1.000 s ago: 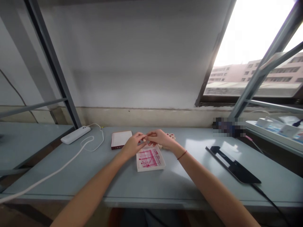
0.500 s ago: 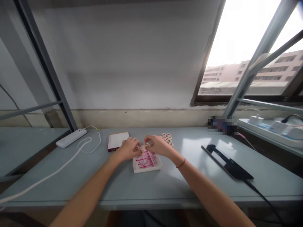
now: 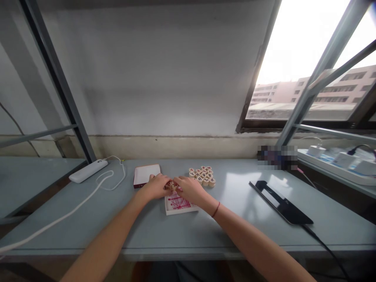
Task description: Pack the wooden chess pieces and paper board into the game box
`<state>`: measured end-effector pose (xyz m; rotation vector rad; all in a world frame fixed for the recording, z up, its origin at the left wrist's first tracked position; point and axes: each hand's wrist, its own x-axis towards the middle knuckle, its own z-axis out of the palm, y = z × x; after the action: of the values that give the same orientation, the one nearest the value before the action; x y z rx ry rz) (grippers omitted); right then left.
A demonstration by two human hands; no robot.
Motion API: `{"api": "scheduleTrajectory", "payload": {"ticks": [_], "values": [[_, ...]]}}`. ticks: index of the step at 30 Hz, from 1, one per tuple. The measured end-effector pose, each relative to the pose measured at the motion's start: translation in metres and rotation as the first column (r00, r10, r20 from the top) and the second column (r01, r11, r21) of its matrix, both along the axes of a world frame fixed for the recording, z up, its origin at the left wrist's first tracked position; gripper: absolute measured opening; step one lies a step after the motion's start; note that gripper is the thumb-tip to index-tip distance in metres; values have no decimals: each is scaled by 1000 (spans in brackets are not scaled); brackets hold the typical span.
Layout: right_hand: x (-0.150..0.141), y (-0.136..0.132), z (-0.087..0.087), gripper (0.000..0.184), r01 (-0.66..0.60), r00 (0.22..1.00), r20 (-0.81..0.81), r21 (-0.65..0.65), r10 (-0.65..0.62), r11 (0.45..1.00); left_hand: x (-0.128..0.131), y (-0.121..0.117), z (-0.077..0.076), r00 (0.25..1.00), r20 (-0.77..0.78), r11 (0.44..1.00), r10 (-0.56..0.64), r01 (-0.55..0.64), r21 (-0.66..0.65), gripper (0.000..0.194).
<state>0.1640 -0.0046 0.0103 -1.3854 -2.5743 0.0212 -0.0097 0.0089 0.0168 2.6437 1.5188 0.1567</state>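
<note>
Several round wooden Chinese chess pieces [image 3: 170, 185] show between my two hands at the far side of an open white box [image 3: 182, 212]. Pink lines run across a sheet inside that box. My left hand [image 3: 157, 185], fingers curled, grips pieces from the left. From the right, my right hand [image 3: 190, 190] has its fingers closed on a piece, with its fingertips close to the left ones. Just beyond the right hand, more Chinese chess pieces [image 3: 205, 175] stand grouped on the table, characters facing up. My fingers partly hide the held pieces and the box's far edge.
A box lid [image 3: 147, 175] with a white inside lies left of my left hand. On the grey table [image 3: 111, 219] are a white power strip [image 3: 88, 171] with its cable and, at the right, a dark tablet [image 3: 280, 201] on a black cable.
My right hand has shifted slightly left and down, drawing nearer my left hand. More of the grouped pieces shows behind it. My left hand stays nearly in place.
</note>
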Motion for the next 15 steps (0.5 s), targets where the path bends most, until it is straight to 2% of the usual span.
{"api": "scheduleTrajectory", "payload": {"ticks": [3, 5, 6, 8, 11, 15], "values": [[6, 7, 4, 21, -15, 998, -61, -39, 13, 999, 0, 0, -1, 999, 40, 1000, -6, 5, 16, 25], [19, 19, 10, 22, 28, 990, -135, -47, -34, 999, 3, -1, -3, 998, 69, 999, 12, -14, 36, 33], [28, 27, 14, 22, 84, 981, -172, -41, -90, 996, 5, -1, -4, 996, 81, 998, 22, -26, 49, 36], [46, 49, 21, 21, 281, 938, -204, -27, -281, 959, 10, -1, -6, 995, 98, 996, 32, -39, 74, 39], [69, 83, 25, 27, 462, 875, -107, -103, -472, 881, 15, -1, -11, 996, 88, 996, 14, -21, 86, 34], [80, 111, 18, 22, 523, 850, 48, -200, -525, 828, 16, -2, -12, 998, 63, 997, -4, -1, 83, 29]]}}
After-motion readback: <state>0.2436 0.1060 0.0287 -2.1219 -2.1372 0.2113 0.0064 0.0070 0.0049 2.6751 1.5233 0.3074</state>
